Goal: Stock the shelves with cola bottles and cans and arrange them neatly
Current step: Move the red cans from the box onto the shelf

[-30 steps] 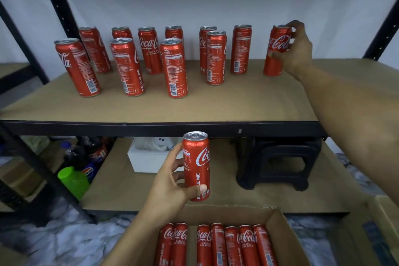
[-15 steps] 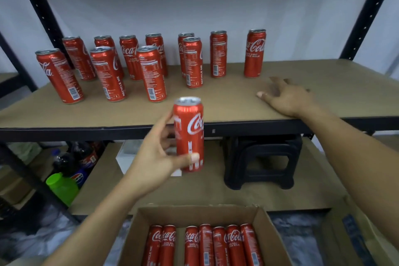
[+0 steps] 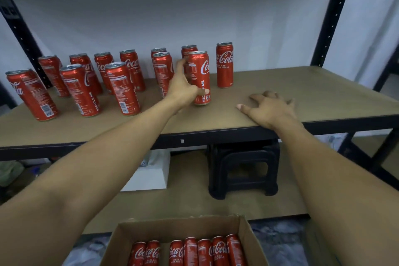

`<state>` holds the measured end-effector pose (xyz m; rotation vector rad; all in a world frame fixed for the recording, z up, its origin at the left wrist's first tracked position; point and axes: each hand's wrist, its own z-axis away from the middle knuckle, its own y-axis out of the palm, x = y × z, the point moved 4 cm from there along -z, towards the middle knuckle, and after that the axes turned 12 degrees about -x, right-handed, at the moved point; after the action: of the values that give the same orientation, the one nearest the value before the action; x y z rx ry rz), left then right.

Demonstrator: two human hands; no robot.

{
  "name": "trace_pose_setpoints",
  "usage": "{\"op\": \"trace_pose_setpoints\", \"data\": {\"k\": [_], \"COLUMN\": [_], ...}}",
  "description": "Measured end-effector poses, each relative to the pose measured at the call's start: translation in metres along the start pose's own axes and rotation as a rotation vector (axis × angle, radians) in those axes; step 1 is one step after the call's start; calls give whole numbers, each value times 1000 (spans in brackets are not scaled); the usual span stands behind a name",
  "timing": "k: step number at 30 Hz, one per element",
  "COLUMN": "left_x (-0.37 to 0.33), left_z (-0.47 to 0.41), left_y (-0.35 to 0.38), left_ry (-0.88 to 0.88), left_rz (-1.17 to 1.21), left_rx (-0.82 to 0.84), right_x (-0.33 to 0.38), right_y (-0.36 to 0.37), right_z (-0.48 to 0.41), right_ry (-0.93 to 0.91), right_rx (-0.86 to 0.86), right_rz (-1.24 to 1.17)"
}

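Red cola can [image 3: 199,77] in left grip [image 3: 183,90] half-hides rear can [image 3: 189,49]; right grip [image 3: 269,108] spread wide.

black plastic stool [image 3: 244,170], white box [image 3: 151,177] beside it

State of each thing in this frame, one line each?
Left hand, gripping the held can.
Held can, upright, base on the shelf.
Right hand, open, resting on the shelf's front edge.
Other shelf cans, standing, untouched.
Cardboard box, open, holding cans.
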<state>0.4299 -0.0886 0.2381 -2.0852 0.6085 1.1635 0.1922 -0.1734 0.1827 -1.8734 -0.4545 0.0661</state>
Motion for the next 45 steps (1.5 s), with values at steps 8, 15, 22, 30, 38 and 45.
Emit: {"op": "trace_pose_setpoints", "data": {"k": [8,15,22,30,38,45], "left_x": [10,27,49,86,225,387], "left_z": [-35,-24,48,142,229,300], "left_y": [49,42,-14,-77,-80,-96], "left_ry": [23,67,303,702,466,-423], "left_rz": [-35,-199,-627,-819,-596,-685], "left_rx": [-74,25,249,80,131,310], "right_x": [0,3,10,49,79,73], "right_y": [2,-2,-3,9,126,278], "right_z": [-1,2,12,105,218,294], "right_ry": [-22,-44,-91,-268,-173,139], "right_rx": [-27,-31,-39,-363,-115,623], "right_rz": [-10,-35,-60,-284,-470,-322]}}
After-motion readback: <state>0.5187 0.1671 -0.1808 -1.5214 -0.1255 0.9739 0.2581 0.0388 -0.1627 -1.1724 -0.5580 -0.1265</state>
